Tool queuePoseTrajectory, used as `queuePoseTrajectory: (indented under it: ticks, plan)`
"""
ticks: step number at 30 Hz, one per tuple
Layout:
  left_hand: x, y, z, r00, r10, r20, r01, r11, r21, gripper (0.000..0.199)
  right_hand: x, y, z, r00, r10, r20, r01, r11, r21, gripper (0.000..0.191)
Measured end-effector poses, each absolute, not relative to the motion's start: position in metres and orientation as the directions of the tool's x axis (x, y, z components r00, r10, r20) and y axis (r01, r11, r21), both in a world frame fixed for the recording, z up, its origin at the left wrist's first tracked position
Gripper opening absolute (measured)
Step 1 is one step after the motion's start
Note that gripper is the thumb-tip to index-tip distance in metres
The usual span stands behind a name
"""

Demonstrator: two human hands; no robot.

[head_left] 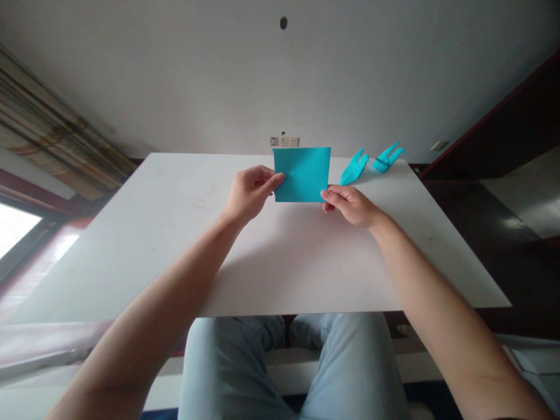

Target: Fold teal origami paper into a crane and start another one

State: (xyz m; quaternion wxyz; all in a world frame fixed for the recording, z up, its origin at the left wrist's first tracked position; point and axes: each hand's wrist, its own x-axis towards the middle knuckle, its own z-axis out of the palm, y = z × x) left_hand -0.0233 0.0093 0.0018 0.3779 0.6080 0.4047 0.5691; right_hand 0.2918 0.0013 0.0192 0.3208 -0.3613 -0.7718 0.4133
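Note:
A flat sheet of turquoise paper (302,174) is held up above the white table, roughly upright. My left hand (254,189) pinches its left edge, with the thumb on the near face. At the lower right corner, my right hand (347,203) grips the sheet between thumb and fingers. Two folded turquoise paper birds stand on the table to the right of the sheet: one bird (354,168) is nearer to it, and the other bird (387,158) is farther right, close to the table's back edge.
The white table (166,233) reaches back to a grey wall with sockets (284,141). A curtain (56,128) and a window (17,230) are at the left. My legs (289,367) are below the table's front edge.

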Motion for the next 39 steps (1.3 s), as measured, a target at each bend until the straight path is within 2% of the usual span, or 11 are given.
queuePoseTrajectory:
  ticks: [5, 12, 17, 20, 24, 30, 36, 39]
  plan:
    - [-0.029, 0.012, 0.004, -0.032, 0.932, 0.362, 0.021, -0.362, 0.932, 0.076, 0.296, 0.006, 0.022, -0.488, 0.834, 0.258, 0.264, 0.423, -0.867, 0.086]
    - [-0.021, 0.006, 0.003, 0.130, 0.930, 0.343, 0.051, -0.352, 0.935, 0.082, 0.290, 0.004, 0.015, -0.422, 0.870, 0.256, 0.280, 0.394, -0.875, 0.082]
    - [-0.030, 0.010, 0.005, 0.021, 0.930, 0.367, 0.078, -0.367, 0.927, 0.085, 0.304, 0.010, 0.022, -0.359, 0.866, 0.348, 0.291, 0.458, -0.840, 0.087]
    - [-0.025, 0.005, 0.006, 0.106, 0.936, 0.336, 0.098, -0.346, 0.933, 0.083, 0.298, 0.008, 0.020, -0.363, 0.880, 0.307, 0.288, 0.419, -0.861, 0.083]
    - [-0.019, 0.000, 0.004, 0.192, 0.932, 0.307, 0.135, -0.335, 0.932, 0.077, 0.289, 0.003, 0.016, -0.395, 0.896, 0.203, 0.323, 0.342, -0.882, 0.089]
    - [-0.030, 0.006, 0.002, 0.137, 0.935, 0.328, 0.214, -0.351, 0.912, 0.067, 0.306, 0.013, 0.020, -0.300, 0.897, 0.325, 0.309, 0.414, -0.856, 0.089]
    - [-0.022, 0.001, 0.002, 0.256, 0.933, 0.253, 0.210, -0.309, 0.927, 0.075, 0.298, 0.013, 0.013, -0.366, 0.894, 0.258, 0.285, 0.371, -0.884, 0.088]
    - [-0.024, 0.002, 0.001, 0.257, 0.935, 0.245, 0.216, -0.303, 0.928, 0.076, 0.303, 0.013, 0.016, -0.337, 0.895, 0.292, 0.312, 0.398, -0.863, 0.087]
